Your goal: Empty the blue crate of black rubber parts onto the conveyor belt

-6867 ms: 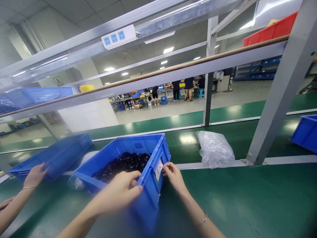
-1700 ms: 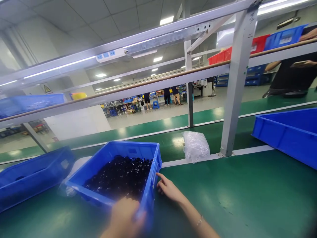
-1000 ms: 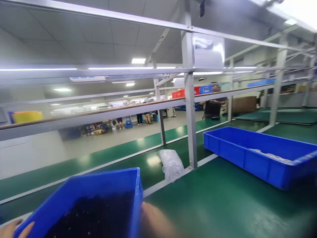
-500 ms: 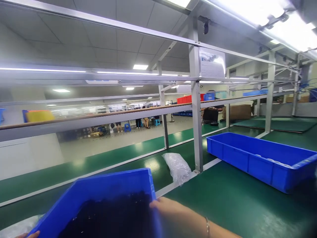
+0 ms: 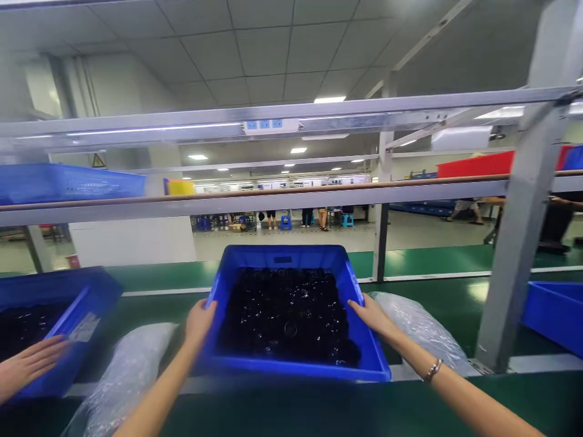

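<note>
Two hands clasp the blue bin (image 5: 291, 364) of glossy black parts (image 5: 286, 312), dead centre on the green belt (image 5: 455, 303): left hand (image 5: 199, 320) on its nine o'clock wall, right hand (image 5: 371, 314) at three o'clock. I'd keep it level, both grips even, clear of the plastic bags (image 5: 423, 328). A co-worker's hand (image 5: 31, 363) rests on the neighbouring bin (image 5: 54, 303), whose white label (image 5: 82, 327) is unreadable.

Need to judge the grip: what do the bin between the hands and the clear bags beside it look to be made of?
The blue bin looks like rigid moulded plastic: uniform colour, smooth thick rim, dull sheen. The left hand and right hand grip its sides. The bags look like thin clear plastic film: see-through, crinkled, glinting. The black parts inside are glossy; material unclear.
</note>
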Available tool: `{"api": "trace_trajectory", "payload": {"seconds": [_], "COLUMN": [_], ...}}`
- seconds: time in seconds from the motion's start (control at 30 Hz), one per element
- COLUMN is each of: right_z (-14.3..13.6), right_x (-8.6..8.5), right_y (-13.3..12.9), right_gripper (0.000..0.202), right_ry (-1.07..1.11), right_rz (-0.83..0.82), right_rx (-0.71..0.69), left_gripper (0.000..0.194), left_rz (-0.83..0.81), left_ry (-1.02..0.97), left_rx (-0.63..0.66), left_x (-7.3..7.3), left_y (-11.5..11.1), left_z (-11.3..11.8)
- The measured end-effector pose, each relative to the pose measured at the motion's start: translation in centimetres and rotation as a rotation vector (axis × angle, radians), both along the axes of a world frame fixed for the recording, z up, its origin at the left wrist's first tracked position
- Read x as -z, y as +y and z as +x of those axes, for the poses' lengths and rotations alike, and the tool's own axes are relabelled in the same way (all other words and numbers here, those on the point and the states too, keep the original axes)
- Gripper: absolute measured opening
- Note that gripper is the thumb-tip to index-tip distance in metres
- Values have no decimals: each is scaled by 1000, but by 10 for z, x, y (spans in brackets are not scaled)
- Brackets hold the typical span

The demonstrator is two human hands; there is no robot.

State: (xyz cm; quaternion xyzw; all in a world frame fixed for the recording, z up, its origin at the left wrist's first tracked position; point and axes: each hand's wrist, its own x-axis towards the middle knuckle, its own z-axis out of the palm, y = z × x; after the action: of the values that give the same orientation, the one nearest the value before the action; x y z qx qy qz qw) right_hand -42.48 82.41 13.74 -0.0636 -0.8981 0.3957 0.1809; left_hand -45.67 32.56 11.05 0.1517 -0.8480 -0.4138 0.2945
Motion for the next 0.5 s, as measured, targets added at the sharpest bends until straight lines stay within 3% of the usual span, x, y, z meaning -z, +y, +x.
{"api": "trace_trajectory", "payload": {"seconds": [0.2,0.37,0.5], "right_z": [-66,-100,-118], "right_x": [15,22,27], "right_y": [0,-5,-9], "right_gripper": [32,31,26], "right_ry": [91,152,201], "right_rz": [46,92,127], "right_rx": [164,182,193], "left_gripper": [46,47,46], "left_rz": [145,158,144], "left_ry": [-71,-8,80], "left_rx": [-46,-106,-151], "left_x": [10,13,23], "left_y": [23,30,34], "left_z": [-30,-52,-68]}}
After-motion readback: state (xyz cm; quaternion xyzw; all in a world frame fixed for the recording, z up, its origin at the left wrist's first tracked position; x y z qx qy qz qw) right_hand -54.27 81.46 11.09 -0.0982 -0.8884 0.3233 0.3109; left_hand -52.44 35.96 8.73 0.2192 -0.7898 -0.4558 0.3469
